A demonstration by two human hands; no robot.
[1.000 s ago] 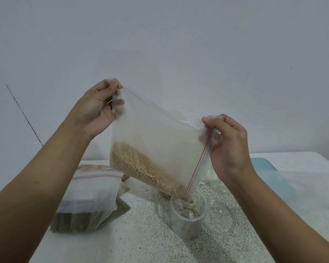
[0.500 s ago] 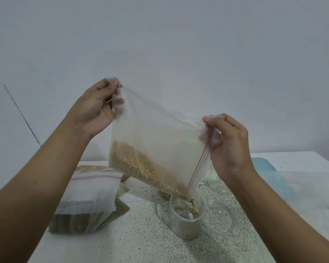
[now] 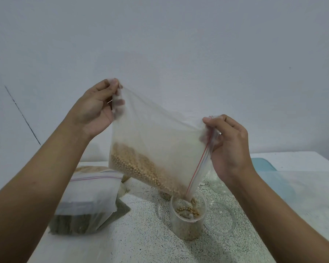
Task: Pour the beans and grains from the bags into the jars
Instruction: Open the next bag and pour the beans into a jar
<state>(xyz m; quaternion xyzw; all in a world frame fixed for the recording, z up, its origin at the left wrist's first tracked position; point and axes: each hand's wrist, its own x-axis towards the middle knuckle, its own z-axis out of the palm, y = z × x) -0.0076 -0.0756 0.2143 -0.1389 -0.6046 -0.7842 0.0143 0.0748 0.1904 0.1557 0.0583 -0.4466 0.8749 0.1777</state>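
Clear zip bag (image 3: 156,141) was held up over the table. It was tilted so the low corner of its red-striped mouth pointed down into the clear jar (image 3: 186,226). Tan beans (image 3: 139,168) lay in a band along the bag's low edge, running down toward that corner. The bag tip was right at the jar's rim, looked slightly inside. Jar stood upright on the speckled table (image 3: 141,243), partly filled, loose beans visible on top.

Left hand (image 3: 95,112) pinched the bag's upper left corner, thumb and forefinger closed on the plastic, other fingers curled behind. Right hand (image 3: 232,149) pinched the zip strip at the upper right, fingertips closed on it. It sat lower than the left hand.

Clear round lid (image 3: 219,218) lay flat just right of the jar; couldn't tell if they touched. Another clear container (image 3: 217,184) stood behind the right wrist, mostly hidden.

Stack of other zip bags (image 3: 87,200) lay at left beside the left forearm, top one whitish, dark greenish contents underneath. Pale blue flat plastic piece (image 3: 264,165) sat far right on the table, near the plain wall (image 3: 179,44).
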